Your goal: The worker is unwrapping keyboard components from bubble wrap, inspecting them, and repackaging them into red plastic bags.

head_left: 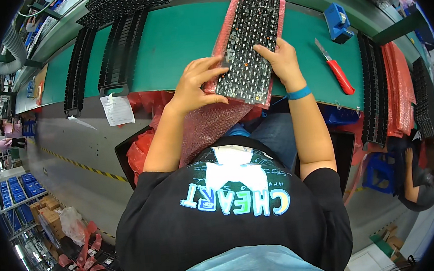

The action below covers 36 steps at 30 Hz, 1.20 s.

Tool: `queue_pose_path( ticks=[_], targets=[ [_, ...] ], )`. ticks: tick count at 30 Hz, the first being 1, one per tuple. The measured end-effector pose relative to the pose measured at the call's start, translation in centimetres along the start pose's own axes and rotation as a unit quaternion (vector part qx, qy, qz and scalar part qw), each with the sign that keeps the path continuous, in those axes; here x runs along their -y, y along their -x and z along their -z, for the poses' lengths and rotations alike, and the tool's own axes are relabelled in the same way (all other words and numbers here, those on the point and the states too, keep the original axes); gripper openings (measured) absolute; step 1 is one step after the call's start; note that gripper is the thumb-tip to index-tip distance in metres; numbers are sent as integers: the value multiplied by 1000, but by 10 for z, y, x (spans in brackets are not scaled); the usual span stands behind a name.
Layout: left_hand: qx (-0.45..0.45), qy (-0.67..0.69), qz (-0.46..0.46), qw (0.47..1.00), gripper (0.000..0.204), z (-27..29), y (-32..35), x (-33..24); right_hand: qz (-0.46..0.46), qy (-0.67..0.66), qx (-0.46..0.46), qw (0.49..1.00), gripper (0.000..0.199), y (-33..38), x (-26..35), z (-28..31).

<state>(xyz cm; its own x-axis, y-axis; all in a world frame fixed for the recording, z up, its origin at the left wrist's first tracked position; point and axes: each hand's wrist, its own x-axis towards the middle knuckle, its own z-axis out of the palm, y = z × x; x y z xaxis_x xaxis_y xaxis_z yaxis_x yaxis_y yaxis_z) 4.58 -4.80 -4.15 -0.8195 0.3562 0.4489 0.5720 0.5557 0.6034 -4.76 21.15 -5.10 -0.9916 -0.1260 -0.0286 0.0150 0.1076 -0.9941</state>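
I am gripping the keyboard (248,47) with left hand (196,84) fingers curled | right hand (282,60) fingers clasping its edge | pink bubble wrap (225,31) lying beneath.

Red-handled utility knife (337,70) and blue tape dispenser (338,22) on the green bench (170,43) (black trays (120,49) stacked leftward)
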Motion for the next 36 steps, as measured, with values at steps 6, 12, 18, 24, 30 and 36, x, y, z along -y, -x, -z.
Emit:
queue_pose_path(
  ticks=[6,12,18,24,30,36],
  targets=[
    [-6,-27,-36,999,65,-1,3,0,112,365,-76,921,62,24,21,-7],
    [3,-28,-28,999,62,0,3,-2,-6,478,-65,876,65,29,32,-12],
    [9,-31,-17,999,61,0,-1,-7,-15,490,-62,870,63,28,33,-11],
    [6,-22,17,1000,60,3,0,-9,-37,564,3,825,59,13,58,0],
    [4,-79,-41,996,60,0,-6,-6,132,526,-68,837,54,-101,93,22],
    [0,-91,-44,995,61,0,-3,-5,90,582,-73,805,61,-227,36,19]
  ],
)
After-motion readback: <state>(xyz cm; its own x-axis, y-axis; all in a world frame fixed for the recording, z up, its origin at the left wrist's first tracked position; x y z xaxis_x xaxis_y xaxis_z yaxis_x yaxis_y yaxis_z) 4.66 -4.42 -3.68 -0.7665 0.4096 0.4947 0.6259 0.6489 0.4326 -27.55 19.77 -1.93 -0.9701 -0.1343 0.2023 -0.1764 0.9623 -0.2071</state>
